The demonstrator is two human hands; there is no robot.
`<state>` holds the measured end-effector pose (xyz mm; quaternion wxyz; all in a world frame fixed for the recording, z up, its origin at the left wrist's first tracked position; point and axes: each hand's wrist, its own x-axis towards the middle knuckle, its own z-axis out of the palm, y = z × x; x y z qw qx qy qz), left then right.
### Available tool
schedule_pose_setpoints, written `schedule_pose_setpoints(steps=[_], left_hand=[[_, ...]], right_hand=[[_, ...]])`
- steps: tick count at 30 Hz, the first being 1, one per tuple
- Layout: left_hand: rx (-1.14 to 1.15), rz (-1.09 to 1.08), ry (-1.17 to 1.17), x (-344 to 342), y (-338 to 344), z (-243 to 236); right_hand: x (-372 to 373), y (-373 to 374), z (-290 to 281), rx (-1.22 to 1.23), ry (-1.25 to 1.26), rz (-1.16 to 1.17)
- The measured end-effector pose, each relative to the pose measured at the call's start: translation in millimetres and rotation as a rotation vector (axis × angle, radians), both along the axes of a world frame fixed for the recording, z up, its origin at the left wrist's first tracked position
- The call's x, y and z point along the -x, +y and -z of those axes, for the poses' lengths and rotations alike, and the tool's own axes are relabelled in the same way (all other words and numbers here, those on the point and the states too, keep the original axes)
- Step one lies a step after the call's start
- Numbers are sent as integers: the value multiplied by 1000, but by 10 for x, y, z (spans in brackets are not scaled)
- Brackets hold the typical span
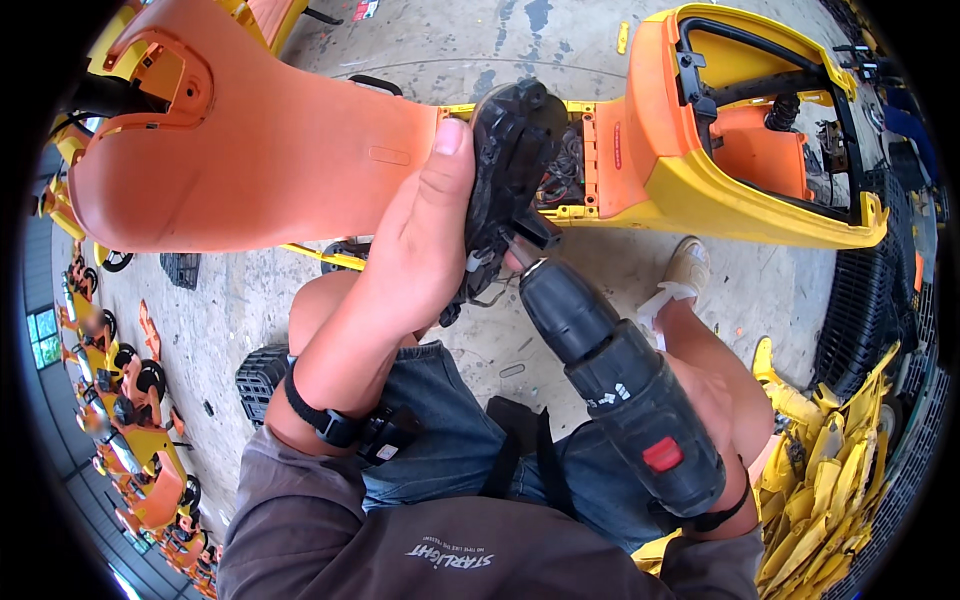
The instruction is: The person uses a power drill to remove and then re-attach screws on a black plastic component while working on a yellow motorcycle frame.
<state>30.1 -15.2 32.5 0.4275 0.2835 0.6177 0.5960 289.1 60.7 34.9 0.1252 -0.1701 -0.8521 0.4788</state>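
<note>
My left hand [415, 250] is wrapped round a black moulded plastic part [508, 150], with the thumb along its edge. That part is tilted up in front of an orange and yellow scooter body [300, 140]. In my right hand [705, 390] is a black cordless drill [625, 385] with a red switch, pointing up and to the left. The bit's tip reaches the lower side of the black part; whether it sits in a screw I cannot make out. Most of my right hand's fingers are hidden behind the drill.
Behind the part, wiring [563, 170] shows in the scooter body's opening. The yellow-rimmed front section [660, 190] stands to the right. A pile of yellow panels [820, 480] lies at lower right beside black crates [860, 310]. Several scooters and people are at far left. A black crate [263, 380] sits by my left knee.
</note>
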Motion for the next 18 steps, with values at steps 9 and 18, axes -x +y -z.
schedule_pose_setpoints(steps=[9,18], left_hand=[[-30,-33,-1,-2,2,-46],[-45,-73,15,-38,14,-31]], right_hand=[[46,-36,59,-37,130,40],[53,-62,63,-22,132,45]])
